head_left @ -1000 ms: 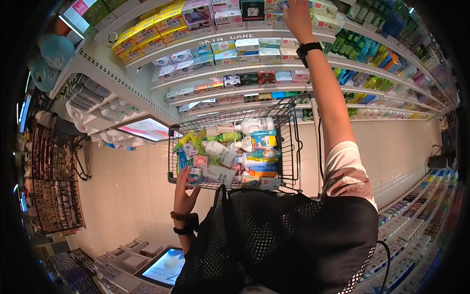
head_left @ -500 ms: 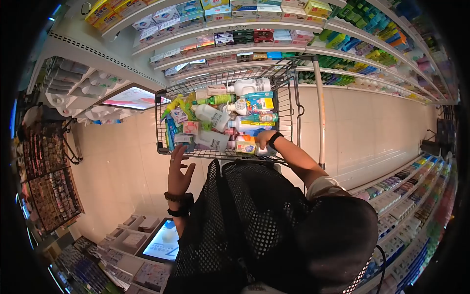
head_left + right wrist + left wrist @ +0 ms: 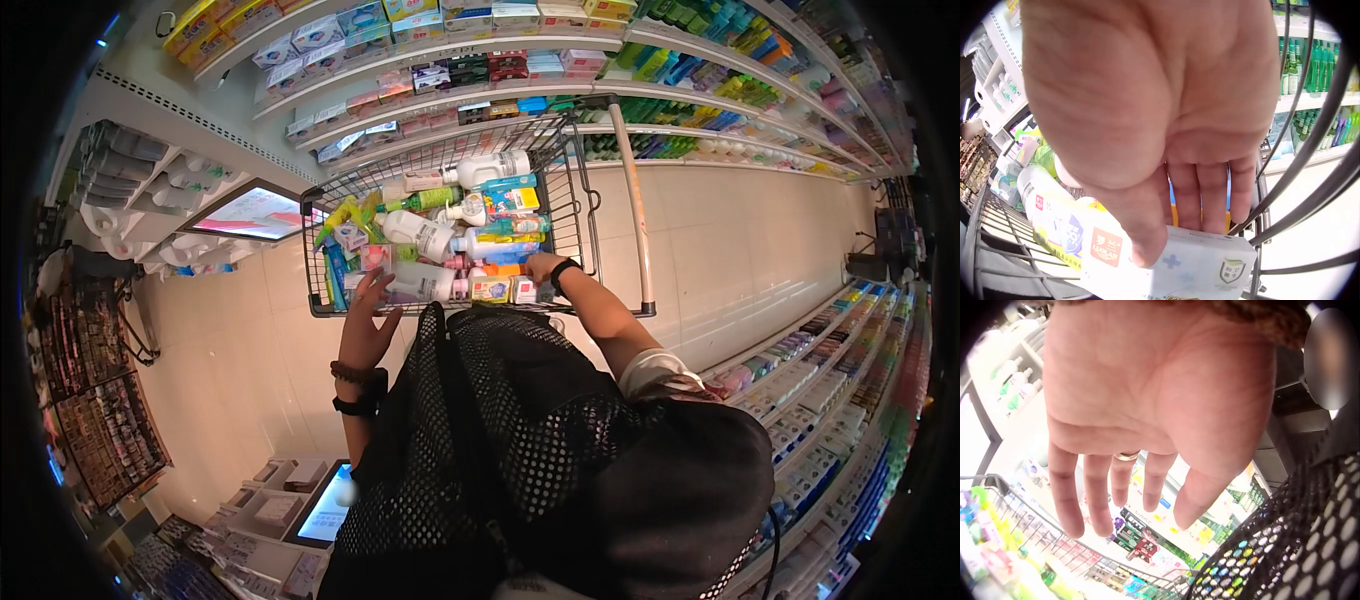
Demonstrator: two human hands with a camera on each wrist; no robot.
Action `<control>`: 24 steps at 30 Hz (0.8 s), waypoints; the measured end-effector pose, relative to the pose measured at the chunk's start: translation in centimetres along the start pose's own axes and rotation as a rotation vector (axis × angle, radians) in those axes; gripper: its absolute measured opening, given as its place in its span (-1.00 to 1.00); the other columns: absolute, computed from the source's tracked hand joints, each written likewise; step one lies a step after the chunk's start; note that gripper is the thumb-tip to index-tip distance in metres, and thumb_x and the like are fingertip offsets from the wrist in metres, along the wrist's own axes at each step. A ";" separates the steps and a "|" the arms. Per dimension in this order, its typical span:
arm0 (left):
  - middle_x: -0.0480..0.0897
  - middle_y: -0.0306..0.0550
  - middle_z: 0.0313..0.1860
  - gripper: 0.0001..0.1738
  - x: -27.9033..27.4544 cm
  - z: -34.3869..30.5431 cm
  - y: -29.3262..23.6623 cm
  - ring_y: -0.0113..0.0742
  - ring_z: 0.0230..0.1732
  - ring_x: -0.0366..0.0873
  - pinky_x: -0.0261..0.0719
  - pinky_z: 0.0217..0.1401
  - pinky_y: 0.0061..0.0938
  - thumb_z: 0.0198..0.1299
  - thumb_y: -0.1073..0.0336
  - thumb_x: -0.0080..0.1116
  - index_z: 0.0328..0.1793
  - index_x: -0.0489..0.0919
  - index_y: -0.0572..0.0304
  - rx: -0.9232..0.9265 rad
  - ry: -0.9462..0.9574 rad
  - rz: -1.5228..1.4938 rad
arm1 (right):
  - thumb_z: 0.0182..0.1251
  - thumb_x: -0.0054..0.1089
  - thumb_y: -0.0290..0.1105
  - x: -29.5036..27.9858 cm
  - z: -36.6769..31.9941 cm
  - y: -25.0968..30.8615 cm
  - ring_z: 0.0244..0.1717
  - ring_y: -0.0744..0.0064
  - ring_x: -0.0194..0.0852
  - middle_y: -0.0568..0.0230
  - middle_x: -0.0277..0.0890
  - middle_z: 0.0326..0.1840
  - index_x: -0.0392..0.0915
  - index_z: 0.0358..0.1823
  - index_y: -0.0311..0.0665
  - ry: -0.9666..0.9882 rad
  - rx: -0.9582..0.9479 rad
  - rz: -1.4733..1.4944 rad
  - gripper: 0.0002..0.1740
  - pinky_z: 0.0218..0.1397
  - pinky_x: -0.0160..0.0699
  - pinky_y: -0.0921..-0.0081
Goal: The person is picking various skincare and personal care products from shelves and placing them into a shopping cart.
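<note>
In the head view my right hand (image 3: 543, 268) is down inside the near right corner of a wire shopping cart (image 3: 314, 300). It pinches a white soap box (image 3: 1210, 265) with a red label, thumb on the front face and fingers behind it in the right wrist view. Left of that box lies a yellow-and-white box (image 3: 490, 289). Bottles fill much of the cart, among them a white bottle (image 3: 420, 281) and a green one (image 3: 430, 198). My left hand (image 3: 368, 315) hovers by the cart's near left side, its fingers spread with nothing held.
Store shelves (image 3: 480, 45) with boxes and bottles run along the far side. The cart's handle (image 3: 632, 200) stands to the right. A lit screen (image 3: 250, 211) is left of the cart, another screen (image 3: 325, 508) at lower left. More shelves (image 3: 815, 400) line the right.
My right hand has come down from the upper shelf into the cart's near right corner, where it has stayed over the last half second. The left hand remains by the cart's side.
</note>
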State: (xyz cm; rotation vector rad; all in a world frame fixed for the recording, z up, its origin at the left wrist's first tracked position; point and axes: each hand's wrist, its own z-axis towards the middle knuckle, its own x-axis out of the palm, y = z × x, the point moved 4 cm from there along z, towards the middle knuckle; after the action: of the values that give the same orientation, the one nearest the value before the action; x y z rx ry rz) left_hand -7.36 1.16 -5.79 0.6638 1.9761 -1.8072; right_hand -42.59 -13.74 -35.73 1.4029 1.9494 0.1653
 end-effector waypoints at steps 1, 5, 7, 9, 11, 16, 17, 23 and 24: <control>0.40 0.05 0.54 -0.36 0.1 0.2 -0.2 -0.05 0.16 0.63 0.69 0.04 -0.29 0.22 0.44 0.35 0.46 0.48 0.11 0.009 0.001 0.004 | -0.05 0.58 -0.22 -0.5 0.1 0.1 -0.17 0.05 0.74 0.00 0.77 -0.22 0.77 -0.10 -0.27 -0.002 0.019 -0.052 -0.55 -0.08 0.64 0.14; 0.43 0.09 0.50 -0.34 0.7 1.8 -1.4 0.10 0.24 0.61 0.70 0.19 -0.20 0.18 0.41 0.40 0.44 0.49 0.11 0.135 0.034 0.027 | 0.23 0.49 -0.08 -6.2 -1.4 4.0 -0.05 0.01 0.74 -0.02 0.77 -0.10 0.74 0.00 -0.35 -0.087 0.077 -0.089 -0.51 -0.01 0.63 0.06; 0.42 0.10 0.51 -0.21 1.4 3.0 -2.5 0.14 0.40 0.50 0.60 0.35 -0.18 0.13 0.39 0.46 0.52 0.41 0.11 0.213 0.087 0.105 | 0.43 0.31 -0.10 -11.7 -7.5 10.8 -0.06 0.02 0.72 -0.01 0.76 -0.07 0.71 0.06 -0.35 -0.138 -0.033 -0.068 -0.57 0.00 0.61 0.17; 0.34 0.06 0.59 0.10 1.9 4.6 -5.0 -0.06 0.25 0.57 0.64 0.16 -0.26 -0.09 0.35 0.65 0.63 0.28 0.07 0.275 0.123 0.116 | 0.49 0.28 -0.18 -15.3 -11.6 15.5 -0.10 0.28 0.71 0.13 0.77 -0.07 0.67 0.18 -0.34 -0.162 -0.290 0.161 -0.58 0.03 0.61 0.29; 0.38 0.12 0.55 0.17 1.9 5.1 -8.2 -0.02 0.28 0.57 0.63 0.22 -0.26 -0.17 0.33 0.70 0.63 0.27 0.16 0.367 0.094 0.080 | 0.51 0.26 -0.18 -17.8 -16.0 20.2 -0.08 0.39 0.68 0.17 0.77 -0.04 0.65 0.22 -0.34 -0.202 -0.436 0.290 -0.57 0.04 0.60 0.36; 0.57 0.09 0.28 0.02 0.7 5.7 -11.6 0.09 0.30 0.58 0.58 0.32 -0.20 -0.27 0.27 0.75 0.39 0.42 0.23 0.458 0.041 -0.058 | 0.53 0.28 -0.20 -19.1 -20.7 24.6 -0.04 0.60 0.61 0.23 0.74 0.05 0.56 0.37 -0.30 -0.296 -0.586 0.488 -0.50 0.07 0.58 0.52; 0.57 0.09 0.28 0.02 0.7 6.0 -11.6 0.09 0.30 0.58 0.58 0.32 -0.20 -0.27 0.27 0.75 0.39 0.42 0.23 0.468 0.041 -0.069 | 0.53 0.28 -0.20 -19.1 -20.4 24.1 -0.04 0.60 0.61 0.23 0.74 0.05 0.56 0.37 -0.30 -0.301 -0.574 0.482 -0.50 0.07 0.58 0.52; 0.53 0.05 0.41 -0.02 2.0 6.4 -11.3 -0.10 0.16 0.65 0.64 0.18 -0.34 -0.15 0.40 0.67 0.46 0.40 0.19 0.547 -0.004 0.051 | 0.33 0.44 -0.33 -19.5 -20.7 22.7 -0.09 0.45 0.65 0.20 0.75 -0.07 0.61 0.25 -0.29 -0.360 -0.594 0.456 -0.52 0.02 0.59 0.39; 0.53 0.05 0.41 -0.02 2.1 6.4 -11.4 -0.10 0.16 0.65 0.64 0.18 -0.34 -0.15 0.40 0.67 0.46 0.40 0.19 0.542 -0.012 0.048 | 0.33 0.44 -0.33 -20.1 -21.1 22.2 -0.09 0.45 0.65 0.20 0.75 -0.07 0.61 0.25 -0.29 -0.352 -0.594 0.451 -0.52 0.02 0.59 0.39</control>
State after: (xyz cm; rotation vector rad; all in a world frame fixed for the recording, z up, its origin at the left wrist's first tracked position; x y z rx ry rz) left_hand -15.89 -5.76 1.60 0.8418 1.4405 -2.3261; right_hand -35.24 -16.12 0.15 1.3239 1.1432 0.6078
